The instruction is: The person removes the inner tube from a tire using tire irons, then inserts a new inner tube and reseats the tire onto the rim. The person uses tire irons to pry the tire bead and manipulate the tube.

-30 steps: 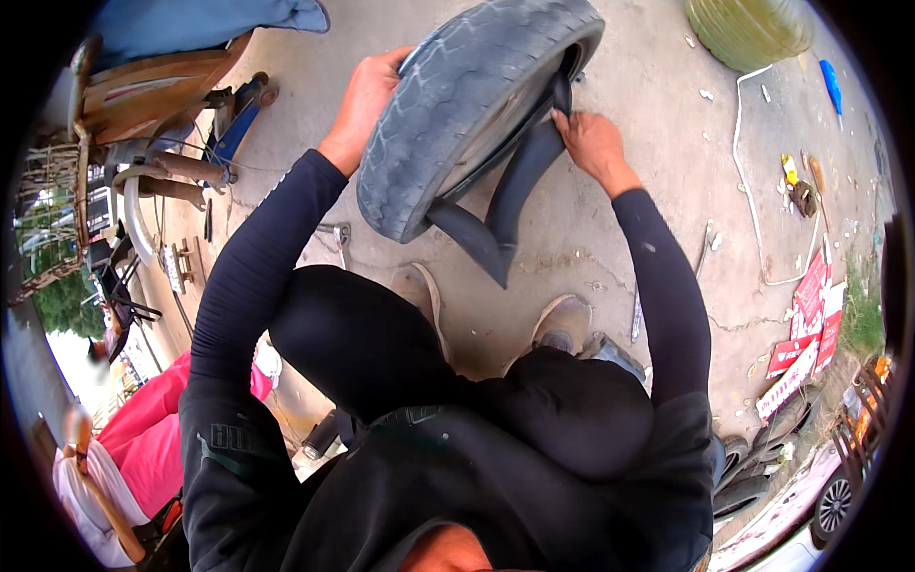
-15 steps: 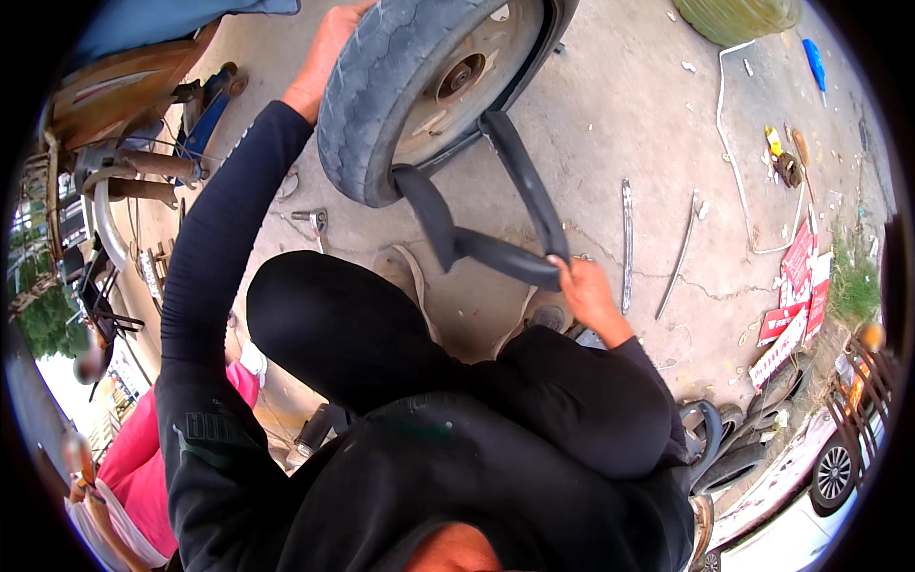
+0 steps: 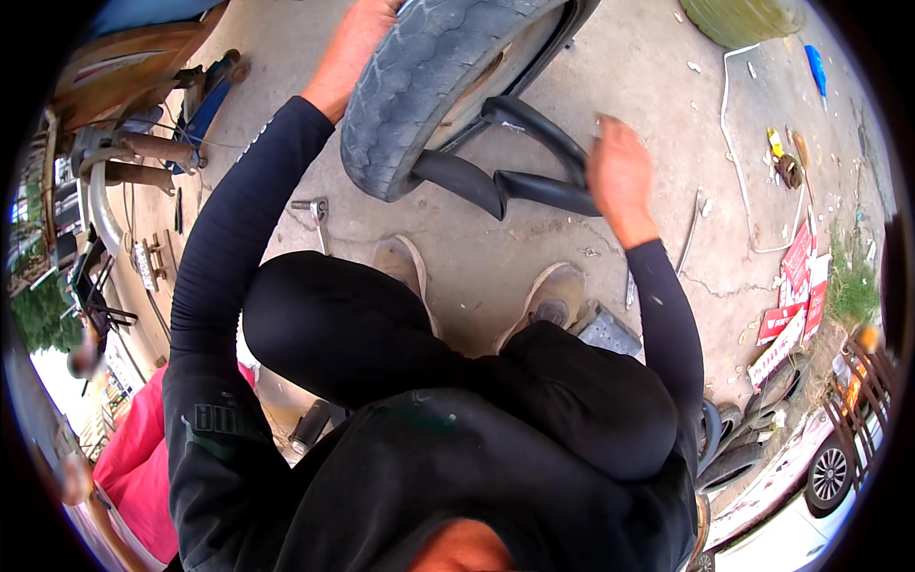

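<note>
So the worn grey tyre (image 3: pixel 429 86) is standing up on the concrete ground (image 3: pixel 648 86) just ahead of the person's shoes, with a black inner tube (image 3: pixel 519 181) hanging out of it. Left hand (image 3: pixel 357 43) is clamped on the tyre's top edge, right hand (image 3: pixel 620 172) is gripping the tube. A wrench (image 3: pixel 319 214) lies near the left knee.

An outdoor roadside tyre repair yard: cracked concrete ground (image 3: pixel 658 105), a worn tyre (image 3: pixel 429 86), a wrench (image 3: pixel 319 214), stacked tyres (image 3: pixel 739 448).
</note>
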`<state>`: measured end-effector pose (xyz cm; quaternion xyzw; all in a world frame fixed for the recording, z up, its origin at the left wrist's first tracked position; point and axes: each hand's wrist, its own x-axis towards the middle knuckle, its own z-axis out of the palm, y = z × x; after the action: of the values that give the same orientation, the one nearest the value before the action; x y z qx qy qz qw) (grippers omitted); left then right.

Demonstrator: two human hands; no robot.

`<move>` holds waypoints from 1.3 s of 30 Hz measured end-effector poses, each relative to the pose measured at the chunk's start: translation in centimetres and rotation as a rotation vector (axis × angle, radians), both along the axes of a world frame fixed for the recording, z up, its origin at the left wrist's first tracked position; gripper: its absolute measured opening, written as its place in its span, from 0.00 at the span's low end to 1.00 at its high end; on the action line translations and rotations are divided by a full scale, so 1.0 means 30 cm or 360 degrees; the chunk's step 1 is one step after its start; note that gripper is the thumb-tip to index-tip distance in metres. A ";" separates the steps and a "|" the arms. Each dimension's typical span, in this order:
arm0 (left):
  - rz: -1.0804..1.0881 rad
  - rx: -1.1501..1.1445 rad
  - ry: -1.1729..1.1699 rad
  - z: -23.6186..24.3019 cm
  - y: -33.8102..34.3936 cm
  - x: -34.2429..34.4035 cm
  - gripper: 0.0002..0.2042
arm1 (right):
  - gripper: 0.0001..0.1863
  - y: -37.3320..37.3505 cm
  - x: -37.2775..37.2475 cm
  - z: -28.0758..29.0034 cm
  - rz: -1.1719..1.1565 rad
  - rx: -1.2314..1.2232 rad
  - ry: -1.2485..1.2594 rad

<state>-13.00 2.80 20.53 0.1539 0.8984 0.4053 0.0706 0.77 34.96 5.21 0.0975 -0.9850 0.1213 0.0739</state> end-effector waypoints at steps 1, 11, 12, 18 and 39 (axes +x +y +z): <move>-0.0001 -0.0009 -0.0024 0.006 -0.004 -0.002 0.13 | 0.25 -0.090 -0.030 0.033 0.0147 -0.0095 0.0077; 0.0099 -0.0229 -0.0012 -0.027 0.015 -0.026 0.14 | 0.24 -0.317 -0.120 -0.208 -0.0006 -0.0505 -0.0841; 0.0112 -0.0214 0.0002 -0.028 0.024 -0.030 0.14 | 0.24 -0.309 -0.094 -0.201 -0.0210 -0.0922 -0.1107; 0.0027 0.0282 -0.0109 -0.005 0.036 -0.016 0.10 | 0.25 -0.289 0.153 -0.011 -0.1207 -0.2420 -0.1911; 0.0101 0.0260 -0.0034 -0.044 -0.061 0.002 0.07 | 0.16 -0.046 0.067 -0.291 -0.0900 -0.2520 -0.2472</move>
<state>-12.93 0.98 19.21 0.1263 0.8659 0.4810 0.0544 2.79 33.59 -3.51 -0.3027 -0.3987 0.7142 -0.4893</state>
